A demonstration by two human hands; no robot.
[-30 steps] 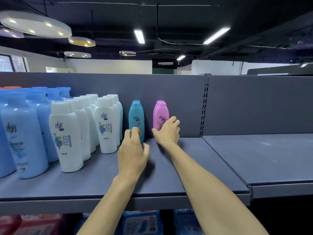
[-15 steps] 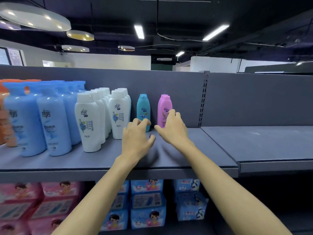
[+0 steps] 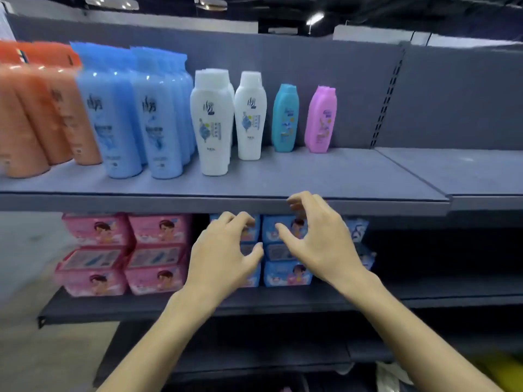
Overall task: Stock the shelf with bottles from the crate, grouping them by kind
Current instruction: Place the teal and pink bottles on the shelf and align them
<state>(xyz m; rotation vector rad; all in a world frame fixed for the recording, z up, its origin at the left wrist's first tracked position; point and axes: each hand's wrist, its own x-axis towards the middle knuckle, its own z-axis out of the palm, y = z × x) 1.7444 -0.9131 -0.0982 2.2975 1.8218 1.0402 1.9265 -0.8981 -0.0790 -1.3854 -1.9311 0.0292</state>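
**Both hands off the shelf, empty**

Left hand [image 3: 226,250] and right hand [image 3: 317,241] have pulled back below the shelf [image 3: 254,203] edge, each grip loose and empty. Teal bottle [image 3: 285,117] and pink bottle [image 3: 321,120] now stand alone right of the white bottles [image 3: 226,120]. Probably crate next; can't see it. Dark store, grey shelving.

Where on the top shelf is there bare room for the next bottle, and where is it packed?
Free: the shelf right of the pink bottle, up to the slotted upright; the next bay beyond it; and the front strip before the teal bottle. Crowded: the left side, where orange bottles, blue bottles and white bottles stand in tight rows.
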